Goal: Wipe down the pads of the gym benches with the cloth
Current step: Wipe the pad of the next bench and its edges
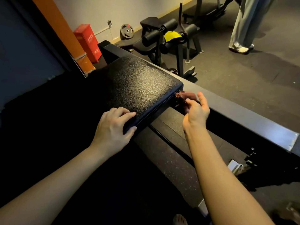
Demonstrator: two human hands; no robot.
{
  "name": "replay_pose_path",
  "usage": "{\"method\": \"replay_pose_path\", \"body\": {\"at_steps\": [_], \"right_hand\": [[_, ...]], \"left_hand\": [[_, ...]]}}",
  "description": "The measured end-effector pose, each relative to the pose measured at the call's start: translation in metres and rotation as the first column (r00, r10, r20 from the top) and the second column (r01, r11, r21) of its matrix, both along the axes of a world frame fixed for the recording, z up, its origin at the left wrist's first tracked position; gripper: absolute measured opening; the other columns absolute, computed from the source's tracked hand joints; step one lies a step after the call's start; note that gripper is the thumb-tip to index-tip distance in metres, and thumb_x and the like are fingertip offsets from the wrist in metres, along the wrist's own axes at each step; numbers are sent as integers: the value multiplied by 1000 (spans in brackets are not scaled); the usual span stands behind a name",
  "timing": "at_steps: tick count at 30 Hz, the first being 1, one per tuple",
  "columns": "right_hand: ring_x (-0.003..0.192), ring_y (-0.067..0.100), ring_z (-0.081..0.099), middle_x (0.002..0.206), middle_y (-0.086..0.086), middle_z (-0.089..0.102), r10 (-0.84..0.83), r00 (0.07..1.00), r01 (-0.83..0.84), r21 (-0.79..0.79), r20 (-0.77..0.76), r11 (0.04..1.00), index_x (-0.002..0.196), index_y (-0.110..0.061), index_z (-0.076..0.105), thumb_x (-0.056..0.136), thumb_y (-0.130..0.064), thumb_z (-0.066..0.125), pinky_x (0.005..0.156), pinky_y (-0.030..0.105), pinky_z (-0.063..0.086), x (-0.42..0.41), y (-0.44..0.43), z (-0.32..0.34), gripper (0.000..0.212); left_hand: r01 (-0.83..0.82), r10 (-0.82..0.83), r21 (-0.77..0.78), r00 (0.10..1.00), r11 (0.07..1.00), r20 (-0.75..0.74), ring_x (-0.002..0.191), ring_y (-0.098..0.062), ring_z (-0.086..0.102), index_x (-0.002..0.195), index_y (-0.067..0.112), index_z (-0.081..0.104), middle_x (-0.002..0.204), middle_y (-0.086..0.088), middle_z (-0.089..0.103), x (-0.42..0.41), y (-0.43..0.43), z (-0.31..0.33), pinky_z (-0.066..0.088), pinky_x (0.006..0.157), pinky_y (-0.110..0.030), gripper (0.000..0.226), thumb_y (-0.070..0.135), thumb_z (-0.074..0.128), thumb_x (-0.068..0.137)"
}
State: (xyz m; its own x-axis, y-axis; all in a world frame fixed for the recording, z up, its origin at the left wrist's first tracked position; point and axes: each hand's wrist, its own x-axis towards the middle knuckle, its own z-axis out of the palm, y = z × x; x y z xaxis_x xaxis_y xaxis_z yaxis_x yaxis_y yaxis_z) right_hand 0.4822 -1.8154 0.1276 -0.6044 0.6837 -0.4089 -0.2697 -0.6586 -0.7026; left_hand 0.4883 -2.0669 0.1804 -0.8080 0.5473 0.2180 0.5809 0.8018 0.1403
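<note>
Head view looks down over my two bare forearms at a black pad (pixel 138 85) with a pebbled skin, lit on its far half and dark on the left. My left hand (pixel 112 125) clasps the pad's near corner: the fingers (pixel 123 113) lie curved on top and the thumb presses against the side edge below them. My right hand (pixel 196 111) holds the cloth (pixel 185 98), a dark reddish-brown bunch, pinched in a narrow grip by the curled fingers while the thumb (pixel 202 99) stands up free. The cloth touches the pad's right corner, low on its side wall, just where a grey steel beam (pixel 243 114) runs past it.

Beyond the pad stands another bench (pixel 151 23) with black roller pads, a yellow rag (pixel 172 36) draped over one of them. A weight plate (pixel 127 31) leans against the pale wall, with a red box (pixel 87 43) on the floor beside an orange pillar (pixel 65 38). At top right a person's wide pale trouser legs (pixel 245 25) and a white shoe (pixel 240 49) stand on the dark rubber floor (pixel 243 75). A bare foot (pixel 179 219) shows at the bottom edge.
</note>
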Motion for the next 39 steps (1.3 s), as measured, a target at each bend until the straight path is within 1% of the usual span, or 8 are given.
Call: {"method": "replay_pose_path", "body": {"at_steps": [2,11,16,23,26,29,37,39], "right_hand": [[102,25,66,112,17,67,-15,996,11,41,87,999,135,-2,58,85,19,55,90,29,56,-11,-14,-6,54],[69,12,60,74,-2,70,473,841,-541,432,262,722,83,-20,67,68,-15,70,71,30,53,66,-98,-29,16],[92,26,68,94,8,68,81,943,-200,357,322,913,104,-12,62,82,5,69,92,50,58,33,-44,-8,29],[67,12,56,73,5,68,547,803,-572,567,238,592,86,-21,65,69,-8,70,63,33,50,79,-113,-7,21],[72,16,58,77,1,62,295,904,-421,527,309,738,87,-23,60,78,-7,77,72,41,51,65,-79,-9,25],[90,25,61,95,10,65,104,920,-337,626,378,703,95,-10,64,84,-14,80,85,34,49,47,-77,-3,19],[72,7,55,83,3,64,545,756,-610,690,362,389,79,-22,60,76,-6,78,69,18,43,131,-211,-6,24],[72,10,57,82,7,66,446,813,-571,665,375,482,81,-16,62,79,-2,76,71,26,46,129,-199,-5,20]], "left_hand": [[-5,5,23,1000,1000,10,104,-30,63,121,12,74,113,-3,68,1,1,1,47,91,-44,47,36,70,80],[35,-44,112,996,993,82,116,-22,63,122,14,74,123,2,69,-1,-14,3,49,102,-43,45,35,70,83],[35,-50,132,993,991,107,122,-19,60,124,14,73,128,3,68,-3,-16,5,42,107,-35,40,24,82,86],[-43,13,191,988,981,152,115,-23,59,118,11,76,120,-2,66,4,-39,19,42,105,-34,34,4,78,85],[-100,80,147,987,984,141,108,-17,57,118,15,76,113,1,62,13,-58,24,38,95,-27,32,15,80,86],[-211,179,191,969,959,172,97,-16,61,114,17,76,100,3,63,21,-75,26,47,92,-34,29,18,81,85],[-248,179,267,950,931,256,103,-11,62,110,14,78,107,2,70,39,-104,24,34,89,-2,26,7,79,85],[-250,164,284,942,925,294,107,-11,63,112,15,77,110,4,71,41,-111,26,37,92,-8,26,5,75,88]]}}
